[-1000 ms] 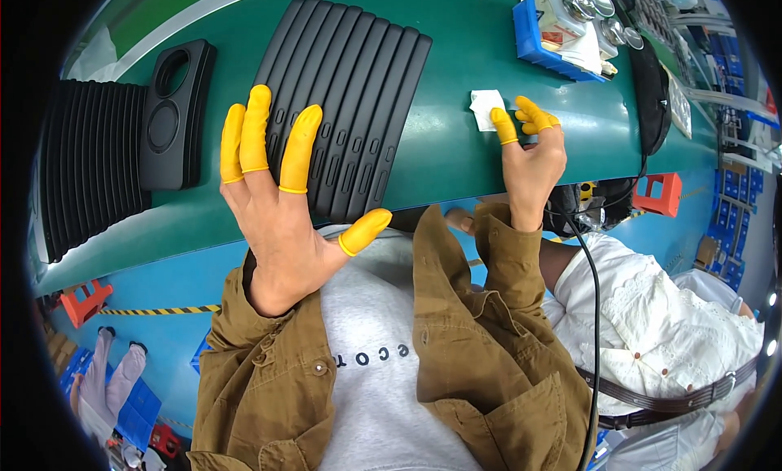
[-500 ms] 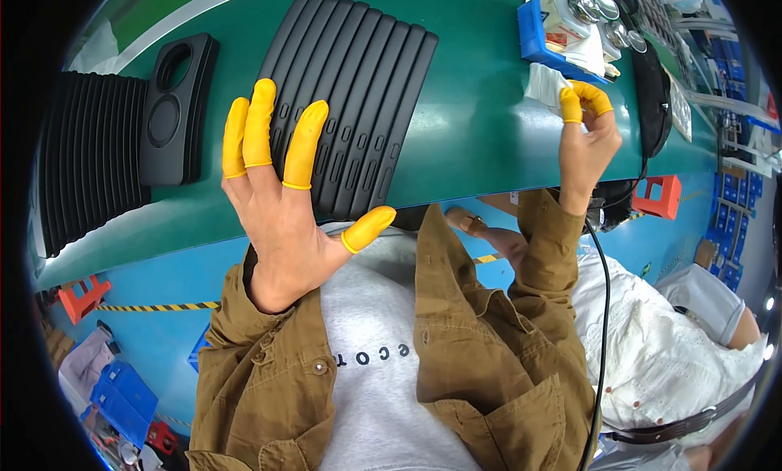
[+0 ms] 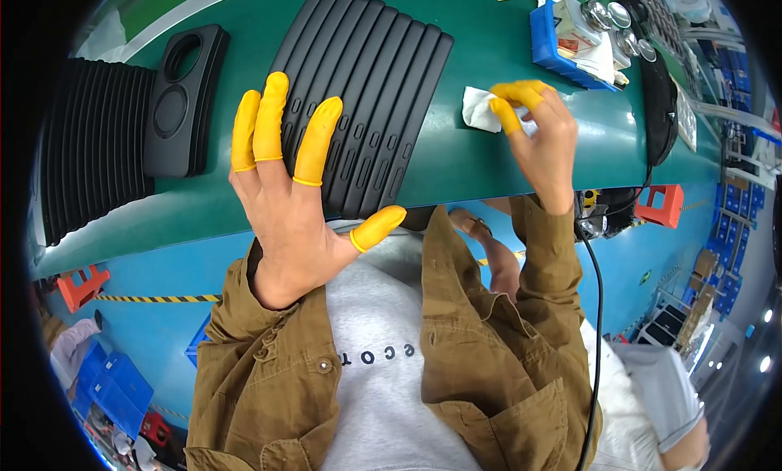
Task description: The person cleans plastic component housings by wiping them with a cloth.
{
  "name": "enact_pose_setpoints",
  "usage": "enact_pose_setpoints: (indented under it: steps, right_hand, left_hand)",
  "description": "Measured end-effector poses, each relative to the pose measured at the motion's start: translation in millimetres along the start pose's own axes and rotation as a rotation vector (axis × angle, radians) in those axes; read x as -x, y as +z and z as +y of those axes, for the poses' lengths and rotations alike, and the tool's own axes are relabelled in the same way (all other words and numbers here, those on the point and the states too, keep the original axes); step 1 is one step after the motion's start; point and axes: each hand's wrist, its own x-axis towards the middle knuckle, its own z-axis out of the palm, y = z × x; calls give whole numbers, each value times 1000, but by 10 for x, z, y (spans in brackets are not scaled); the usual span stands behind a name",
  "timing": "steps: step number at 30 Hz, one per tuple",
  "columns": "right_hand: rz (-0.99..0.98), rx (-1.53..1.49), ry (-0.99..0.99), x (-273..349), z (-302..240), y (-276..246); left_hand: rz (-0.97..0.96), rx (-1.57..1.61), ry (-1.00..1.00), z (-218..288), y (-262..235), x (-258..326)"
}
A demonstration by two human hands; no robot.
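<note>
A: What do I have in my hands?

B: Your left hand (image 3: pixel 289 226) is spread wide and grips nothing. Its yellow rubber finger covers (image 3: pixel 318 143) are over the near left part of the row of thin black cases with rounded edges (image 3: pixel 362 72). I can't tell if they press down. Your right hand (image 3: pixel 544 141) seems to pinch a soft, crumpled white wipe (image 3: pixel 477 110) by its right side – over the shiny green table (image 3: pixel 481 165), to the right of that row.

A: What's done, and what's left?

B: The row is lined up neatly in the middle. More stand at the left, in a long, ridged black row (image 3: pixel 98 145), with a flat black piece with a round hole (image 3: pixel 169 112) beside it. Which ones are finished, I can't tell. The wipe touches none of them – so I'd say you're partway through.
</note>
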Motion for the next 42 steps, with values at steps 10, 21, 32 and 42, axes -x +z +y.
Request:
enact_pose_setpoints:
  steps: [10, 21, 32, 42]
  right_hand:
    - [-113, -85, 161, -67, 56, 93]
    - [-36, -76, 83, 192, -207, 150]
    - [120, -80, 130, -277, 176, -75]
    - [367, 656, 145, -1096, 610, -404]
  left_hand:
    - [13, 10, 3, -49, -39, 47]
    - [3, -2, -13, -101, -79, 93]
    - [30, 24, -32, -156, -161, 133]
    - [172, 169, -63, -243, -113, 201]
